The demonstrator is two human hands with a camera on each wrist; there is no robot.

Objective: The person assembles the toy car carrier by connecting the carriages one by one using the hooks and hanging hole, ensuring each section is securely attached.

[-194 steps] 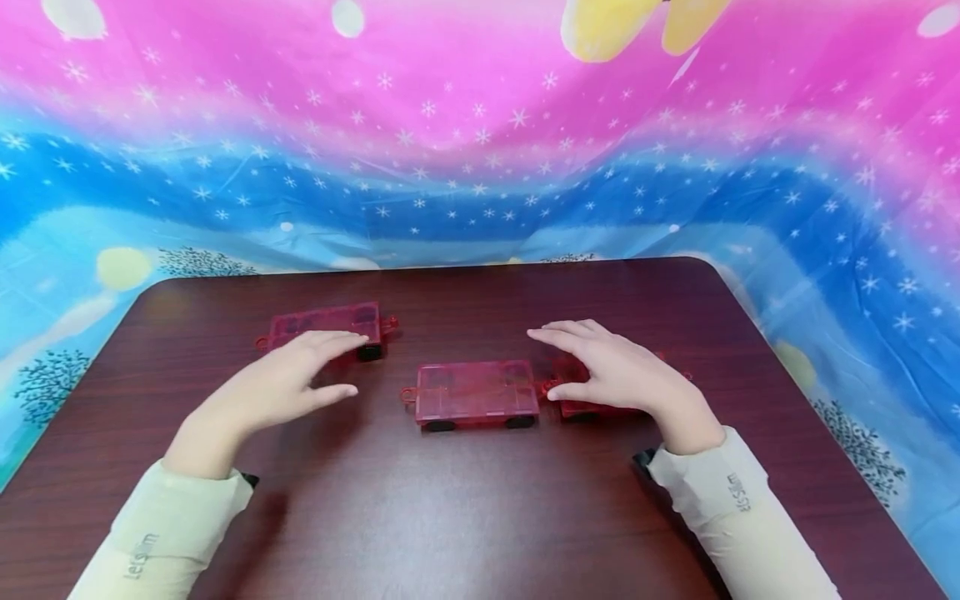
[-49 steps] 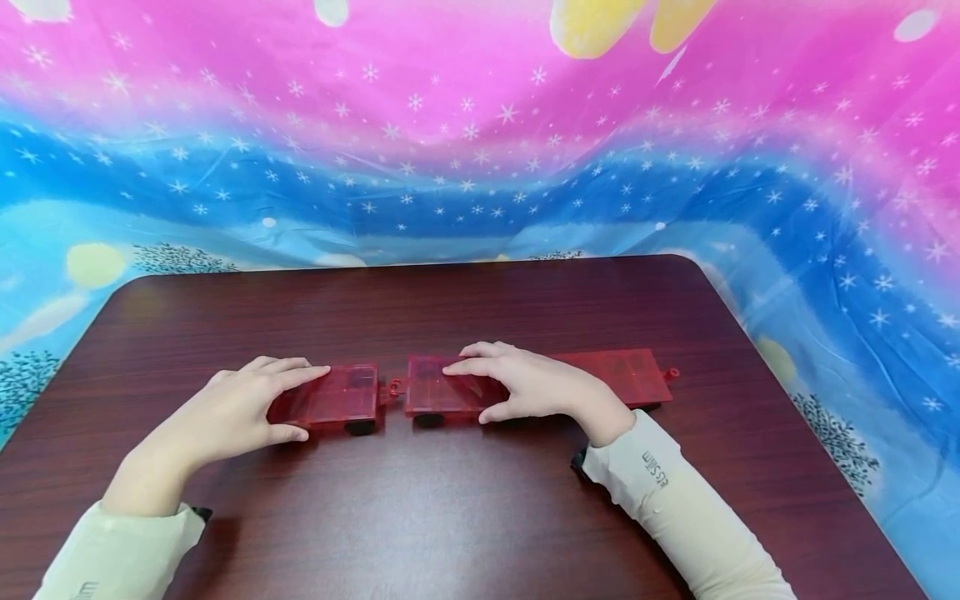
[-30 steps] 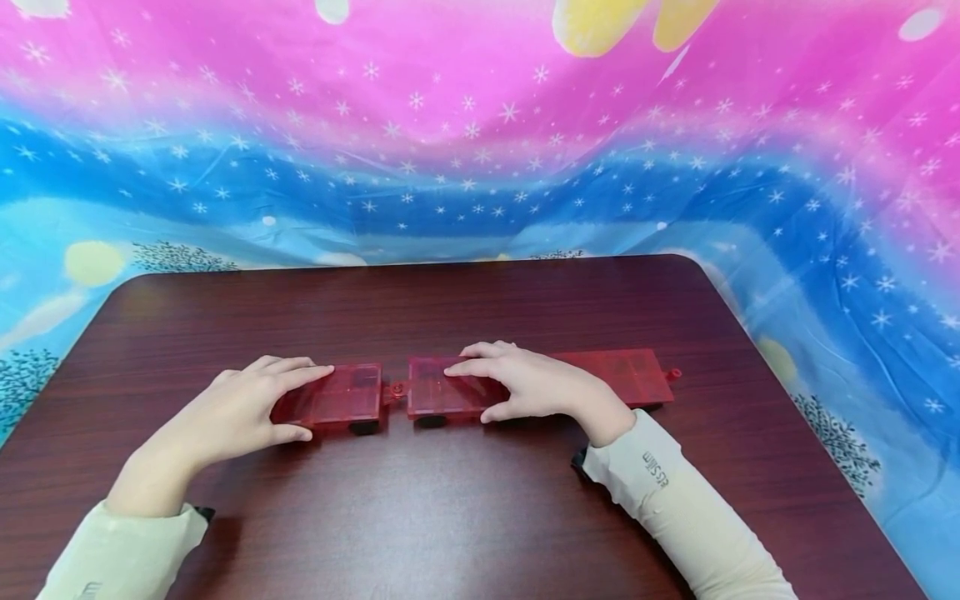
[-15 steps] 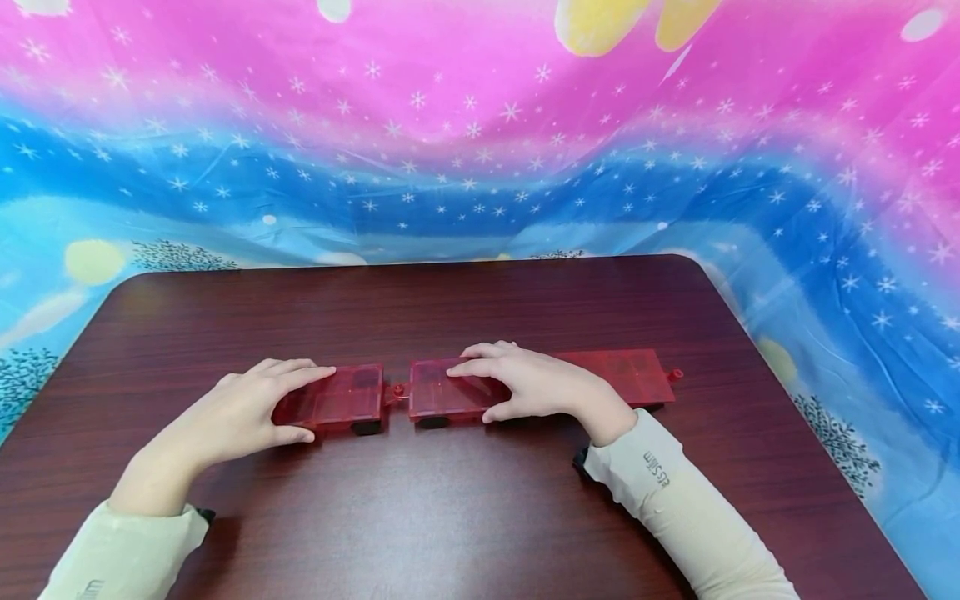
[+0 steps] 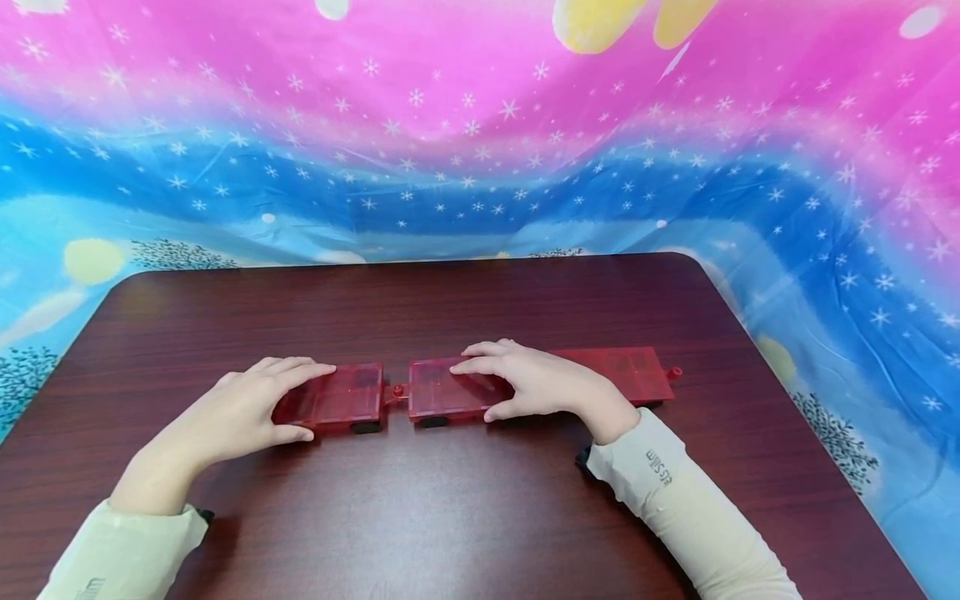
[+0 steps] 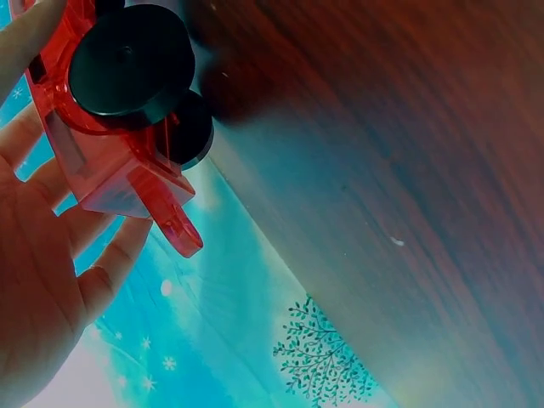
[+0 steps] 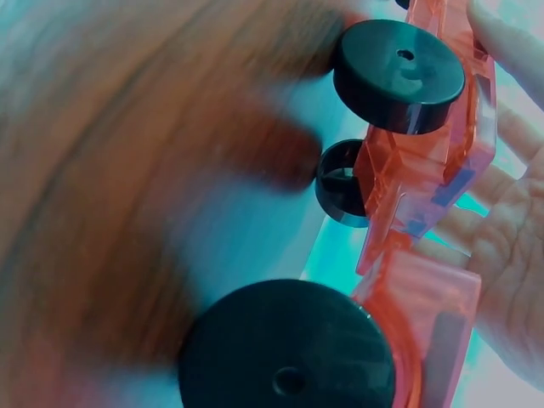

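Three see-through red toy wagons with black wheels stand in a row on the table. My left hand (image 5: 225,408) holds the left wagon (image 5: 348,392), thumb along its near side and fingers over its far side. My right hand (image 5: 543,382) grips the middle wagon (image 5: 435,387) the same way and hides its right end. A hook and peg link (image 5: 397,392) overlap between these two wagons. The right wagon (image 5: 633,375) is partly behind the right hand, its free peg pointing right. In the left wrist view, a hook (image 6: 174,221) sticks out from the left wagon's outer end.
The dark brown wood table (image 5: 420,517) has rounded far corners. Behind and beside it hangs a pink and blue cloth (image 5: 465,167) printed with snowflakes. Black straps (image 5: 204,517) show at the sleeve cuffs.
Earlier both hands hovered and the left wagon sat farther back. Since then the left wagon has come forward and right into line, meeting the middle one. Over the last half second, hardly anything moved.
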